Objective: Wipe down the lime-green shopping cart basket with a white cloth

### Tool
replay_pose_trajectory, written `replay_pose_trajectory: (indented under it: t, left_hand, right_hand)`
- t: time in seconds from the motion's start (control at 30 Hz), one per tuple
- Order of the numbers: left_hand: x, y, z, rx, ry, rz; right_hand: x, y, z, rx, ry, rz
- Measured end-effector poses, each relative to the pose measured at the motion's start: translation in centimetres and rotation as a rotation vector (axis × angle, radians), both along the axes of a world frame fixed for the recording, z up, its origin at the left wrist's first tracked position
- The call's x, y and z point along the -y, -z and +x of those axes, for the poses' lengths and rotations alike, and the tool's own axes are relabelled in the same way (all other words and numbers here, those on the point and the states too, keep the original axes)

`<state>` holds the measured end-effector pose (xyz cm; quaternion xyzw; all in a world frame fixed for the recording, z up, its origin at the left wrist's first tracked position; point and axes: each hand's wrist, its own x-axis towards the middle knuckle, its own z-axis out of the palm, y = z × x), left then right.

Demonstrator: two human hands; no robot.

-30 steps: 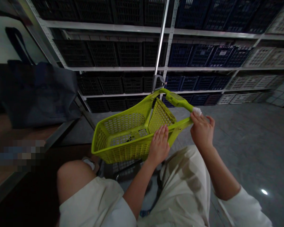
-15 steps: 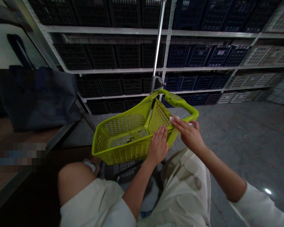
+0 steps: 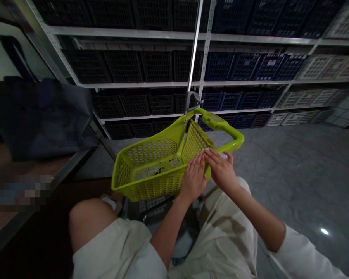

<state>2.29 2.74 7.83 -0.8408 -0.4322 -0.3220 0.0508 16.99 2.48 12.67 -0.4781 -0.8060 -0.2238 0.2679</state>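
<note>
A lime-green plastic shopping cart [image 3: 151,186] with perforated walls stands before my knees. My left hand [image 3: 193,179] lies over its near side rim, fingers stretched out and nearly flat, thumb along the outer wall. Right beside it, my right hand [image 3: 220,167] presses a white cloth [image 3: 206,149] onto the same rim, near the slatted back panel [image 3: 196,139]. Only small bits of the cloth show past the fingers, so it may be a wipe or tissue. The fingertips of both hands almost meet. The cart's looped handle [image 3: 234,145] rises just beyond my right hand.
Behind the cart, a shelving rack [image 3: 128,34] holds rows of black, blue and white crates. A metal pole with a grey grip [image 3: 192,101] stands at the cart's far side. To the left, a dark tote bag [image 3: 46,120] sits on a table [image 3: 58,170]. Grey floor [image 3: 293,166] extends rightward.
My right hand has slid left along the rim with the white cloth, from near the handle's base to beside my left hand. The left hand has stayed in place.
</note>
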Motion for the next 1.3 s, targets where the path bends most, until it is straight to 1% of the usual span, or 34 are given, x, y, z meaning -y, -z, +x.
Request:
replay_pose_trajectory:
  t: [0.07,0.13,0.23,0.3,0.33,0.4,0.57,0.63,0.67,0.73,0.83,0.9,0.97,1.03,1.07,1.13,1.23,1.3]
  left_hand:
    - [0.0,0.0,-0.1,-0.008,0.007,0.006]
    - [0.0,0.0,-0.2,-0.022,0.008,0.01]
    - [0.1,0.1,-0.2,-0.037,0.004,0.015]
    - [0.1,0.1,-0.1,-0.037,0.0,0.015]
    - [0.1,0.1,0.0,-0.035,-0.004,0.014]
    - [0.1,0.1,0.1,-0.033,-0.016,0.009]
    - [0.1,-0.1,0.1,-0.038,-0.022,0.007]
    - [0.1,-0.1,0.0,-0.032,-0.014,0.004]
    - [0.1,-0.1,0.0,-0.031,-0.01,0.002]
    - [0.1,-0.1,-0.1,-0.029,-0.003,0.008]
    - [0.1,-0.1,-0.3,-0.03,0.006,0.025]
    - [0.2,0.0,-0.3,-0.032,0.013,0.028]
    - [0.2,0.1,-0.3,-0.034,0.014,0.022]
    - [0.1,0.1,-0.2,-0.027,0.008,0.016]
    - [0.1,0.2,-0.1,-0.021,0.004,0.011]
    - [0.1,0.2,0.1,-0.008,-0.001,0.002]
    - [0.0,0.2,0.1,0.005,-0.001,-0.005]
    - [0.0,0.2,0.0,0.016,0.002,-0.004]
  right_hand:
    - [-0.3,-0.4,1.2,0.021,-0.03,-0.007]
    - [-1.2,-1.3,3.8,0.016,-0.002,0.001]
    - [-2.8,-3.0,8.0,-0.06,0.129,0.05]
    - [-3.5,-3.6,9.4,-0.122,0.214,0.087]
    - [-3.5,-3.6,9.4,-0.144,0.244,0.103]
    - [-3.2,-3.0,7.9,-0.154,0.261,0.119]
    - [-0.9,0.0,1.5,-0.033,0.091,0.063]
    - [-0.3,0.7,0.3,-0.019,0.055,0.064]
    - [-0.1,0.9,0.3,-0.016,0.043,0.07]
    - [-0.2,0.8,1.1,0.01,-0.001,0.074]
    - [-1.1,-0.1,4.1,0.058,-0.047,0.068]
    - [-2.0,-1.0,6.8,0.033,0.009,0.087]
    - [-3.0,-1.9,9.0,-0.042,0.119,0.124]
    - [-3.6,-2.4,9.9,-0.117,0.21,0.148]
    - [-3.7,-2.4,9.6,-0.141,0.233,0.153]
    - [-3.3,-1.8,7.6,-0.145,0.215,0.145]
    - [-1.8,-0.2,3.0,-0.071,0.063,0.084]
    - [-0.8,0.6,0.9,-0.025,-0.033,0.038]
